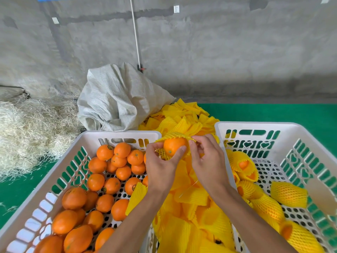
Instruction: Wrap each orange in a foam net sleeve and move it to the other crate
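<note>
Between two white crates, my left hand (160,161) cradles an orange (174,146) from below, thumb curled over its front, while my right hand (206,154) pinches the rim of a yellow foam net sleeve (175,135) and stretches it over the top of the fruit. The orange sits only partly inside the sleeve, above the heap of spare sleeves (191,198) lying between the crates. The risk, as I judge it: the foam mesh could tear or slip off my fingertips if stretched too hard, or the fruit could roll from my left hand into the heap. The left crate (60,172) is crowded with bare oranges (102,187); its near corner is just beside my left wrist. The right crate (308,128) holds a few wrapped oranges (288,194) along its left side, with bare perforated floor beyond them. Its white rim, just beside my right forearm, must be cleared on the way across.
</note>
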